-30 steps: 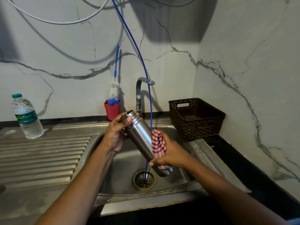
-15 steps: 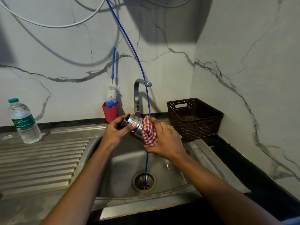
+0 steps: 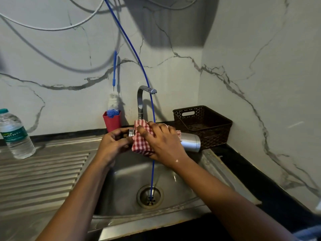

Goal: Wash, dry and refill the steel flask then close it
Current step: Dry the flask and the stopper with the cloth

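Observation:
The steel flask [image 3: 190, 142] lies almost level above the sink [image 3: 121, 185], its base pointing right toward the basket. My left hand [image 3: 113, 145] grips its open neck end. My right hand [image 3: 162, 144] wraps a red and white checked cloth [image 3: 141, 141] round the flask's upper body. The cloth and my hands hide most of the flask; only the neck rim and the base end show. No cap is in view.
A tap [image 3: 143, 100] stands behind the sink, with a blue tube [image 3: 152, 119] running down into the drain [image 3: 150, 196]. A red cup with a brush [image 3: 112, 121], a brown basket [image 3: 202, 126] and a plastic water bottle [image 3: 15, 134] on the ribbed drainboard [image 3: 43, 173] stand around.
The flask has swung from steeply tilted, base down in the sink, to nearly level with its base to the right. My right hand slid the cloth from the base up to the neck end.

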Motion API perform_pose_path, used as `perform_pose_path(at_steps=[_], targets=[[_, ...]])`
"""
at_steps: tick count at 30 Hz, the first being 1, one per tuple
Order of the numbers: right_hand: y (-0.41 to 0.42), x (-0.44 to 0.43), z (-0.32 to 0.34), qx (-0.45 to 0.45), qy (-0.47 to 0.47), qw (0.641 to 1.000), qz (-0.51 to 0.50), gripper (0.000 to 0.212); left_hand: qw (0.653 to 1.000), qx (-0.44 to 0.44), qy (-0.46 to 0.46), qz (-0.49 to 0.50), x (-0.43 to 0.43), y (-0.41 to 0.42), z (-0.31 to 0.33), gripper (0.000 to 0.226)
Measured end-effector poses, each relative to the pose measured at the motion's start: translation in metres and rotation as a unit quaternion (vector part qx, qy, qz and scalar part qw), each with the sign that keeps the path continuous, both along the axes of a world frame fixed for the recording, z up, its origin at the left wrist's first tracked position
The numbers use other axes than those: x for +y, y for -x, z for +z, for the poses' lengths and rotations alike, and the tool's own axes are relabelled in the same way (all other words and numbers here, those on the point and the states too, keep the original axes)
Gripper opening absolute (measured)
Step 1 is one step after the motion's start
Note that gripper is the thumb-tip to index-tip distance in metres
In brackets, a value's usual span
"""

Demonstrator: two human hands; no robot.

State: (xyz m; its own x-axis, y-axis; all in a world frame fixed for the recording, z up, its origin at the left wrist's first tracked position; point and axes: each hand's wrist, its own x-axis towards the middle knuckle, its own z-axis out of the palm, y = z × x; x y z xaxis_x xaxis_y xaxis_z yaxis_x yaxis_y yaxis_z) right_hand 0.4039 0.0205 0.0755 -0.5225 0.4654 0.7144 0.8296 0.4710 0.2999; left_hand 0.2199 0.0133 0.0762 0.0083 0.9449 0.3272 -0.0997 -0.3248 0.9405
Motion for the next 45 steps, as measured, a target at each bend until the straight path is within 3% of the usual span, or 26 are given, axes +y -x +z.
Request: perform_pose_path(at_steps=[3,6,8,10,12,16,19,21,23,25,29,35,37,40,45], targets=[[-0.034,0.002,-0.001,0.023,0.116,0.993,-0.001,0.097,1.0,0.008,-0.016,-0.007,0.004,0.009,0.0,0.056],[-0.083,0.008,-0.009,0.086,0.32,0.943,-0.018,0.106,0.999,0.016,-0.032,-0.004,0.007,0.015,0.001,0.068],[-0.097,0.01,-0.011,0.108,0.381,0.918,-0.006,0.108,0.999,0.014,-0.037,-0.016,0.007,0.014,-0.001,0.078],[-0.081,0.01,-0.005,0.089,0.378,0.922,0.009,0.109,0.999,0.019,-0.036,-0.021,0.006,0.011,-0.003,0.08],[-0.045,0.007,0.001,0.058,0.313,0.948,0.027,0.107,0.999,0.023,-0.031,-0.019,0.007,0.008,-0.007,0.074],[0.024,0.0,0.01,0.017,0.127,0.991,0.027,0.093,0.999,0.001,-0.032,0.021,0.009,0.008,-0.009,0.036],[0.012,0.003,0.0,0.007,0.063,0.998,0.019,0.097,0.998,-0.053,-0.028,0.003,0.008,0.022,-0.004,0.042],[-0.02,0.007,-0.013,0.017,0.069,0.997,0.004,0.103,0.998,-0.055,-0.035,-0.002,0.006,0.03,0.0,0.076],[-0.053,0.007,-0.023,0.058,0.142,0.988,-0.027,0.103,0.998,-0.051,-0.047,0.005,0.006,0.033,0.001,0.087],[-0.072,0.008,-0.021,0.078,0.235,0.968,-0.049,0.106,0.997,-0.05,-0.052,-0.003,0.006,0.033,0.0,0.087],[-0.046,0.012,0.013,0.019,0.266,0.964,-0.003,0.109,0.997,-0.041,-0.064,-0.011,0.004,0.029,-0.001,0.085],[0.036,-0.004,0.038,-0.039,0.145,0.988,0.046,0.1,0.995,-0.047,-0.09,0.002,0.006,0.029,-0.006,0.075],[0.027,-0.004,0.032,-0.043,0.12,0.991,0.047,0.1,0.995,-0.049,-0.089,-0.007,0.006,0.031,-0.006,0.064],[-0.012,-0.002,0.009,-0.036,0.084,0.996,0.018,0.104,0.995,-0.053,-0.079,-0.029,0.004,0.03,-0.004,0.069],[-0.071,0.001,-0.007,0.015,0.212,0.975,-0.059,0.108,0.994,-0.061,-0.086,-0.029,0.002,0.032,-0.001,0.066]])
